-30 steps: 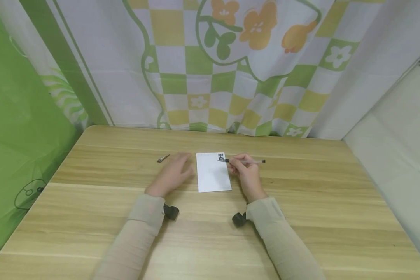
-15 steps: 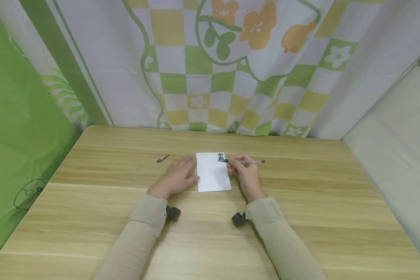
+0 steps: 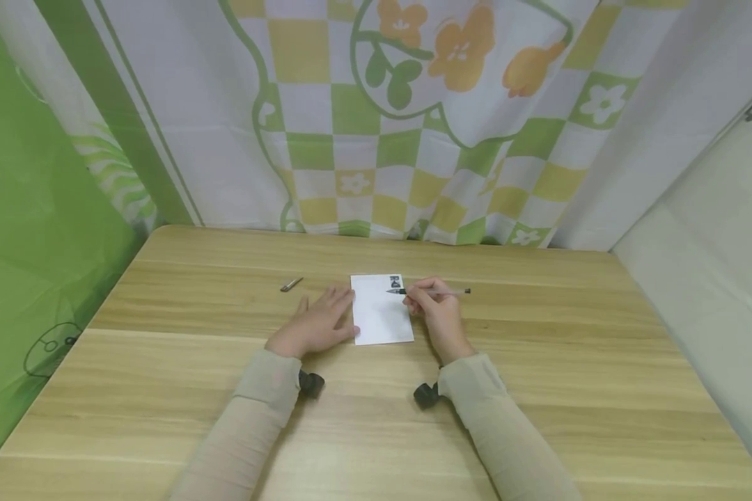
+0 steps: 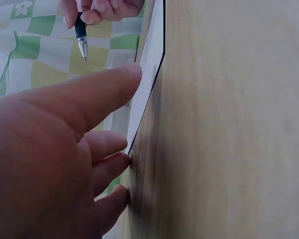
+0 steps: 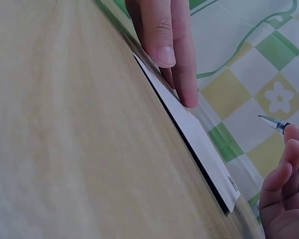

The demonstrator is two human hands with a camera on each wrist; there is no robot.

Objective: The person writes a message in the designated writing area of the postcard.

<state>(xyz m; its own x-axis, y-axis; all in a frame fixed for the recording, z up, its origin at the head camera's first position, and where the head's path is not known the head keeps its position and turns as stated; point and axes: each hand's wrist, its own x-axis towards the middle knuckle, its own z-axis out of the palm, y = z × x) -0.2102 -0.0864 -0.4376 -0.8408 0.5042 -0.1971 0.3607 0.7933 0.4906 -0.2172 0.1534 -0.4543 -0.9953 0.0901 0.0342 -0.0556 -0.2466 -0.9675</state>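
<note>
A white card [image 3: 382, 313] with a small black printed mark in its top right corner lies on the wooden table. My left hand [image 3: 316, 325] rests at the card's left edge, fingers fairly straight, the thumb tip over the card's border. In the left wrist view its fingertips [image 4: 120, 162] are right at the card's edge. My right hand [image 3: 437, 313] pinches a pen [image 3: 448, 291] with a clear barrel and black grip, held near its tip. The pen's tip points left, above the card near the printed mark; both wrist views show it raised off the surface.
A pen cap [image 3: 291, 284] with a clip lies left of the card, beyond my left hand. A patterned curtain [image 3: 388, 181] hangs along the table's far edge. Green cloth [image 3: 44, 243] hangs at the left, with a thin black cable [image 3: 51, 344] by the table's side.
My left hand has come down and right onto the card's left edge. My right hand, with the pen, has shifted slightly left and nearer to me.
</note>
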